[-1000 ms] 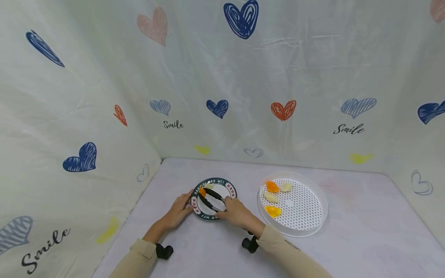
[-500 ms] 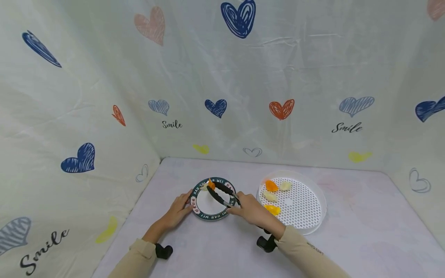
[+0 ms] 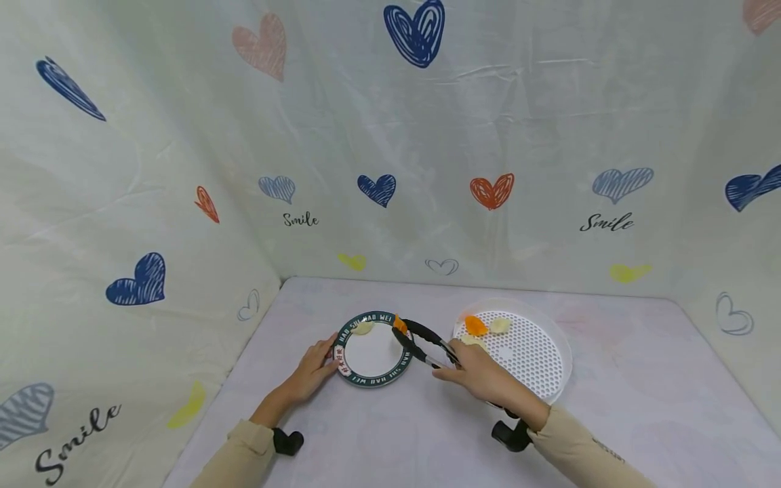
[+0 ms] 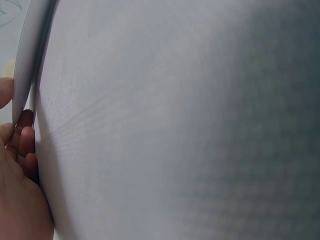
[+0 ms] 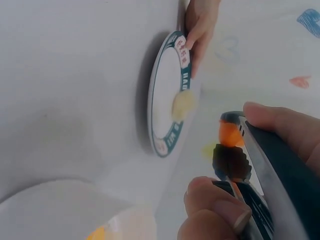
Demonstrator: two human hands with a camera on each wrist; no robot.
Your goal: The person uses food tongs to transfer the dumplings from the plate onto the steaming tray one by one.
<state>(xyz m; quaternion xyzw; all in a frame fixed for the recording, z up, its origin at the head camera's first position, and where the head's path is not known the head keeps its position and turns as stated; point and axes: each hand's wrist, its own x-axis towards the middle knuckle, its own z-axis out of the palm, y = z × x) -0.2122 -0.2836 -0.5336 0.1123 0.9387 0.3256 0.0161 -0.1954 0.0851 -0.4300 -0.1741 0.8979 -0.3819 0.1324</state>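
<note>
My left hand (image 3: 312, 369) holds the left edge of a round white plate (image 3: 373, 383) with a green lettered rim; in the left wrist view its thumb and fingers (image 4: 27, 140) lie on either side of the edge. In my right hand (image 3: 485, 376) are black-tipped metal tongs (image 3: 421, 351), gripped by the handles. An orange, dumpling-like piece (image 5: 230, 134) sits between the tong tips, above the plate's right rim. One pale yellow piece (image 3: 363, 328) lies at the plate's far side.
Right of the plate stands a round white perforated tray (image 3: 564, 346). An orange piece (image 3: 476, 325) and pale pieces (image 3: 499, 326) lie on it, partly behind my right hand. A heart-printed curtain (image 3: 537, 135) hangs behind the table (image 3: 390, 447).
My right hand has moved right with the tongs, carrying the orange piece from the plate's left part to above its right rim. My left hand stays at the plate.
</note>
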